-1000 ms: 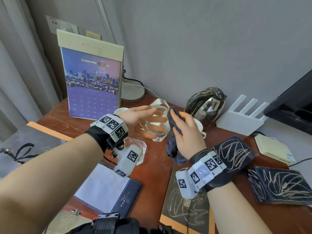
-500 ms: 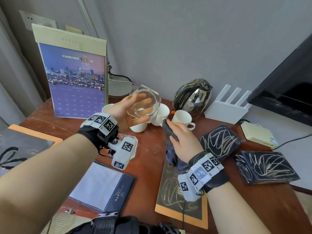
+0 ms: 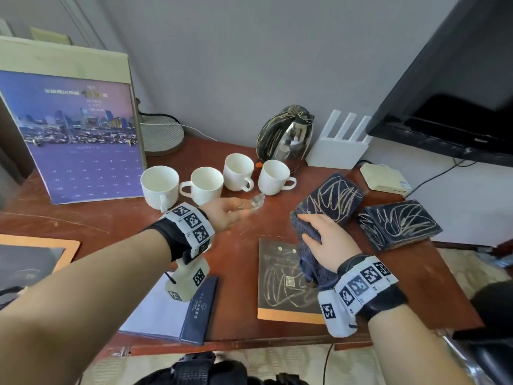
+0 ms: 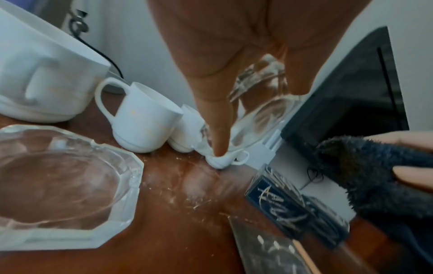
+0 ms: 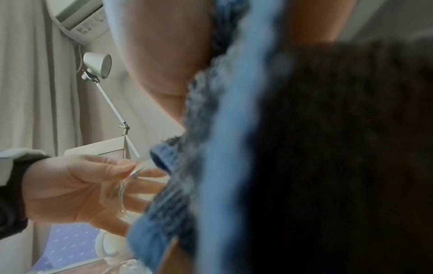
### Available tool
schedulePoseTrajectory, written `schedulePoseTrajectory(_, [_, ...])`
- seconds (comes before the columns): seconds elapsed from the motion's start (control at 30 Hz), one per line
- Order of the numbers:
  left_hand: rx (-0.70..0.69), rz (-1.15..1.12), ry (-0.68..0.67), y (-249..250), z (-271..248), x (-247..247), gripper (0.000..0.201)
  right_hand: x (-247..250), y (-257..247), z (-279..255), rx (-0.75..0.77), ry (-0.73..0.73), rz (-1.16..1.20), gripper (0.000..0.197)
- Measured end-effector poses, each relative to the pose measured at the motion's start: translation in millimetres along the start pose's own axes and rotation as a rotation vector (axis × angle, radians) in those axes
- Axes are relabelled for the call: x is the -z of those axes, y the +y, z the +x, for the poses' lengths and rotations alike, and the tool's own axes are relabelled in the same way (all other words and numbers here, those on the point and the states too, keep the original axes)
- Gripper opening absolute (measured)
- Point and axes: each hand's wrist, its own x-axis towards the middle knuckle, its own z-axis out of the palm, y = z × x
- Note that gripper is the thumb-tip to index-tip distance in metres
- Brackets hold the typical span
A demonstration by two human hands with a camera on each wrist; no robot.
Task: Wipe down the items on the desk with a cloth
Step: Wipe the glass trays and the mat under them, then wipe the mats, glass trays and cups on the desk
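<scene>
Reddish wooden desk (image 3: 133,226), grey wall (image 3: 249,65)

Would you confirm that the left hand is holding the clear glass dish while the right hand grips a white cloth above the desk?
Not quite: the cloth is dark blue, not white, as the head view shows. The rest stands: the left hand holds the clear glass dish and the right hand grips the cloth above the desk.

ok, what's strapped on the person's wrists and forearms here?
Both forearms are bare, no sleeves. Left hand and right hand each have a black wrist wrap, a white band of square black-and-white fiducial tags, and a white boxy camera module with more tags. No gloves.
</scene>
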Motion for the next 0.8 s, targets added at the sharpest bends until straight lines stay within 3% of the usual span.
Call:
schedulePoseTrajectory(0.1, [0.019,0.221,0.009,-5.5,8.7,-12.9,0.04,-5.4,11.9,-14.1,-0.05,-0.009,0.002,0.045])
schedulePoseTrajectory(0.33, [0.082,0.369,0.04,-20.4,44.1,-37.7,0.044,-15.0,54.9,-24.1,-0.086,-0.075,0.008,0.045])
schedulePoseTrajectory(0.47, [0.14,0.506,0.099,-28.4,64.2,-52.4,0.047,-12.0,82.9,-10.3,-0.052,-0.157,-0.009,0.046])
schedulePoseTrajectory(0.7, [0.256,0.521,0.211,-36.3,81.8,-70.4,0.046,-13.9,121.3,8.8,0.063,-0.32,-0.049,0.046])
schedulePoseTrajectory(0.8, [0.268,0.589,0.186,-41.8,84.8,-76.0,0.046,-16.5,130.1,14.7,0.096,-0.351,-0.06,0.046])
